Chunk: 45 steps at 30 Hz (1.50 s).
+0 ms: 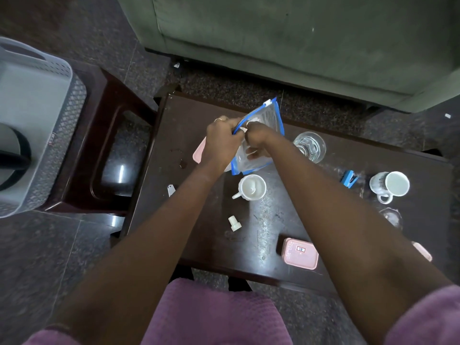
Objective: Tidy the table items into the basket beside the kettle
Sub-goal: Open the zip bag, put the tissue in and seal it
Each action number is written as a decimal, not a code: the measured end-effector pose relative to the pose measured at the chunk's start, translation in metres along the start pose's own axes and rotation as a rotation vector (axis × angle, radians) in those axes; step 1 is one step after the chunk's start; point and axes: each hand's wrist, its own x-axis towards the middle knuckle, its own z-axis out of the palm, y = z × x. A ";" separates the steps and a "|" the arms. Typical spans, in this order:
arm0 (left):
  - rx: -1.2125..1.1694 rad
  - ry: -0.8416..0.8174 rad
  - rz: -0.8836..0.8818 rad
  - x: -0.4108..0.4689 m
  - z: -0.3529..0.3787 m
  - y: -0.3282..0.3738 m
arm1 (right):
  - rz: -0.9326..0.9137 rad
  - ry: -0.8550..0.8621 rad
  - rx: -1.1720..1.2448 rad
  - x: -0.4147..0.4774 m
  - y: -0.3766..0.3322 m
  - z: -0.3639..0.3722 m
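Both hands are up over the far middle of the table (199, 232), clamped on a clear zip bag (265, 118) with blue edges. Left hand (222, 141) pinches the bag's blue rim. Right hand (256, 135) grips the same rim just beside it, fingers showing through the plastic; can't tell if they're inside the bag or behind it. Bag is tilted, with its slider corner pointing away from me toward the green sofa (298, 46)

Basket (57, 78) is grey and sits on a dark stool (112, 100) far left, well apart from the bag. Kettle (12, 155) is at the frame's left edge against the basket; can't tell if it's in it or in front of it

Between the bag and the basket: a pink lid (198, 153) at the table's left side, partly under my left wrist, then the gap to the stool

Rest of the table:
- white cup (252, 187) just beside the bag's lower corner
- glass (309, 146) near my right forearm
- blue stapler (349, 179) beside a mug (389, 184), far right
- pink box (300, 253) at the near edge
- small white cap (234, 223) and a metal tag (170, 190), both lying loose

My right arm hides part of the table's right side
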 end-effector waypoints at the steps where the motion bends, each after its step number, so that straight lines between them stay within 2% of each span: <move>1: 0.002 0.004 -0.003 0.000 0.000 -0.001 | 0.016 -0.047 -0.011 0.002 0.002 0.002; 3: 0.010 0.001 0.004 -0.001 -0.001 0.000 | 0.052 -0.102 -0.071 0.006 0.005 0.005; 6: 0.036 -0.026 0.029 -0.002 -0.001 0.003 | 0.084 -0.094 -0.162 0.011 0.006 0.008; 13: 0.094 -0.037 0.021 0.001 0.003 0.007 | -0.013 0.193 -0.323 0.009 0.004 0.001; 16: 0.099 -0.035 0.005 0.002 0.008 0.011 | -0.032 0.271 -0.194 -0.001 0.008 -0.005; 20: 0.109 -0.031 -0.038 0.006 0.015 0.016 | -0.077 0.488 0.144 -0.020 0.008 -0.010; 24: 0.095 -0.019 -0.072 0.004 0.020 0.018 | -0.018 0.624 0.114 -0.034 0.010 -0.026; 27: 0.096 -0.003 -0.083 0.002 0.022 0.019 | -0.020 0.559 0.334 -0.042 0.014 -0.049; 30: 0.086 0.001 -0.085 0.002 0.024 0.020 | -0.069 0.343 0.622 -0.053 0.023 -0.068; 33: 0.063 -0.006 -0.092 0.003 0.027 0.019 | -0.187 0.167 0.622 -0.063 0.033 -0.076; 37: 0.033 0.013 -0.099 0.000 0.033 0.021 | -0.270 0.193 0.587 -0.069 0.046 -0.078; 42: 0.041 0.034 -0.086 -0.006 0.039 0.025 | -0.365 0.331 0.550 -0.081 0.064 -0.085; 45: 0.053 0.023 -0.076 -0.011 0.043 0.027 | -0.419 0.333 0.733 -0.092 0.081 -0.094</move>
